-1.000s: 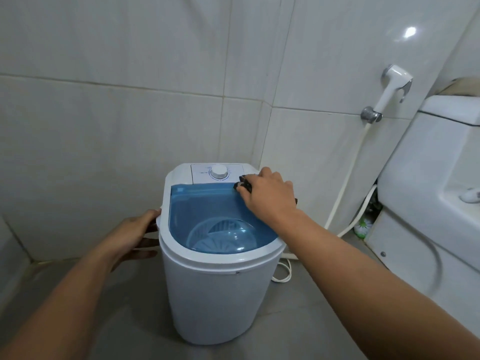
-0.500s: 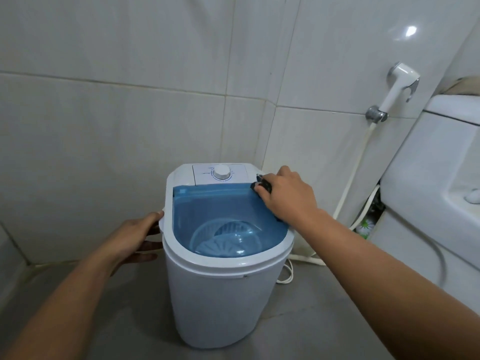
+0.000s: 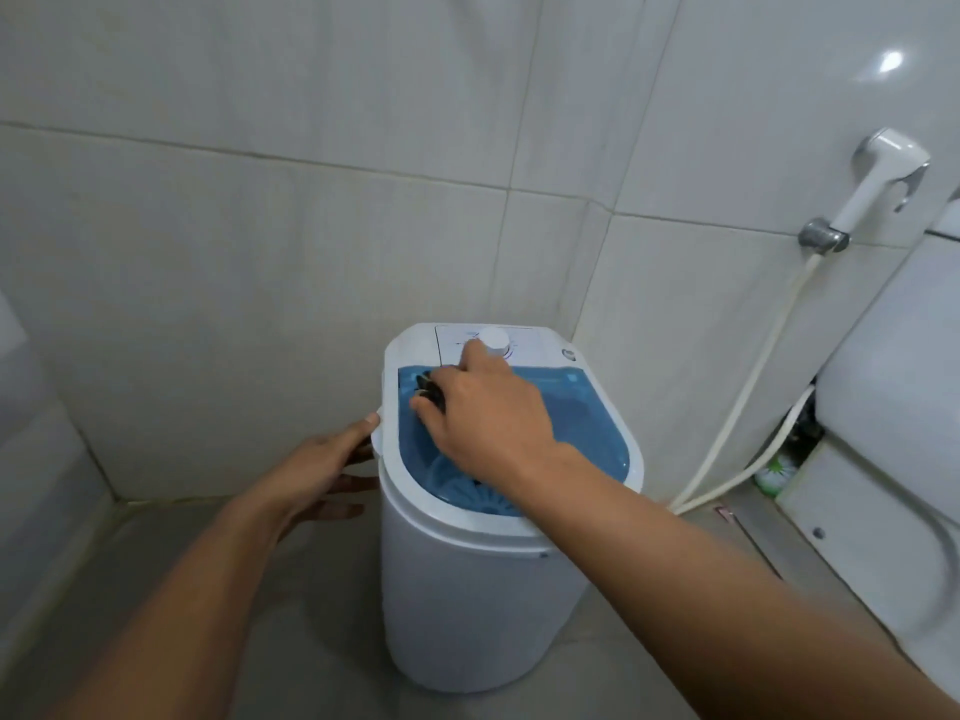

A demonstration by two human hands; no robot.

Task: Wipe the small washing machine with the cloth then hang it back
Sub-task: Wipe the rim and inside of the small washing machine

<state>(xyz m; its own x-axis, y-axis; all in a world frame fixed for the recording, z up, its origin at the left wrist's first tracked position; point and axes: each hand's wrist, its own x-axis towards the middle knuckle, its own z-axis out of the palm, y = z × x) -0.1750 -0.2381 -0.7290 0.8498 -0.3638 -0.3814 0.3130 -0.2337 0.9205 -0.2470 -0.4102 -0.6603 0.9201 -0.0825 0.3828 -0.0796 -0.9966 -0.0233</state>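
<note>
Head view shows the small washing machine (image 3: 483, 589) standing on the floor in a tiled corner, and every place below is given relative to it. Its translucent blue lid (image 3: 587, 423) is down, so the wiping falls on the lid and the white rim around it. The right hand (image 3: 488, 413) lies over the lid's rear left part, just in front of the white dial (image 3: 493, 341), with a dark cloth (image 3: 430, 391) bunched under its fingers; only a small dark wad shows past the fingertips. The fingers are curled over that wad and press it onto the lid, and 1 finger reaches up to touch the base of the dial. I judge this to be the middle of the wiping step, with the hanging up not yet begun.

The left hand (image 3: 324, 470) is against the machine's left side, thumb on the edge of the rim, fingers spread and nearly straight along the wall below. It grasps nothing; it probably steadies the light tub against the push of the wiping.

To the machine's right, a bidet sprayer (image 3: 878, 184) hangs on the wall, its hose (image 3: 753, 366) running down to the floor, and a toilet (image 3: 893, 459) stands beyond it.
</note>
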